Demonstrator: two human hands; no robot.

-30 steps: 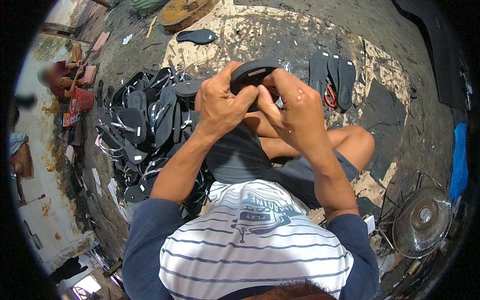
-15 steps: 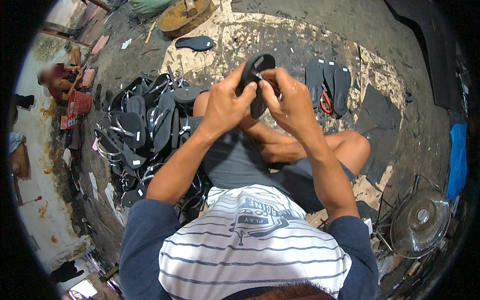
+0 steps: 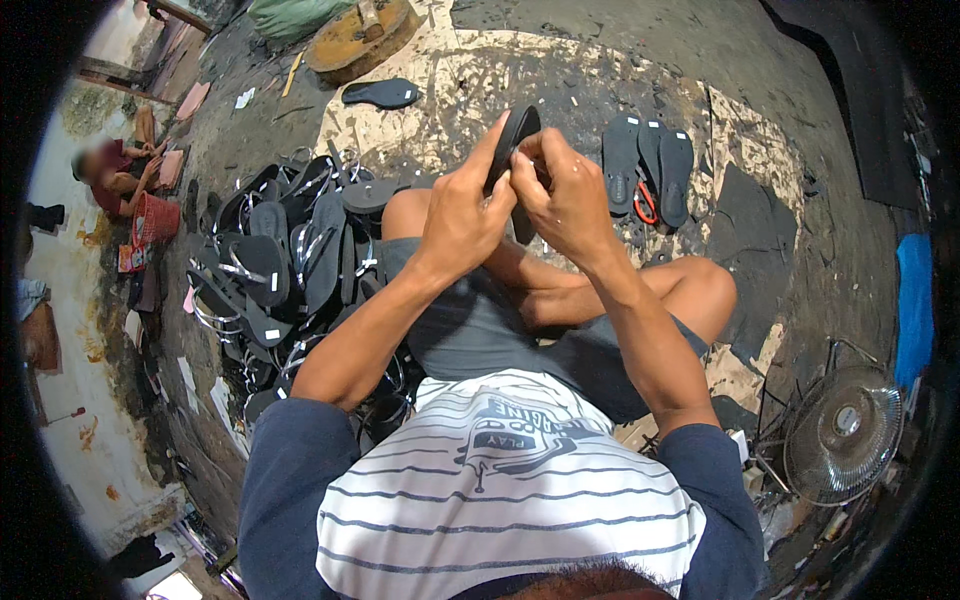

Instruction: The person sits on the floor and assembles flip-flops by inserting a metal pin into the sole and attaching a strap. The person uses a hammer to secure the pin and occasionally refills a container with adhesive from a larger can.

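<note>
Above my crossed legs I hold a black sandal, tilted nearly edge-on. My left hand grips its left side, fingers behind and thumb toward the near face. On the right side my right hand is closed with thumb and fingers pinched against the sandal; what lies between those fingertips is hidden. Beyond my right knee lie several black soles, with a red-handled tool among them. Another black sole rests alone farther off, ahead and to the left.
A heap of black sandals with shiny straps sits at my left. A round wooden block stands at the far left, a fan at my right. A person sits far left near a red basket.
The sandal has turned from showing its face to nearly edge-on. My right hand has shifted slightly left, and its fingers have curled in closer. The whole view has shifted slightly.
</note>
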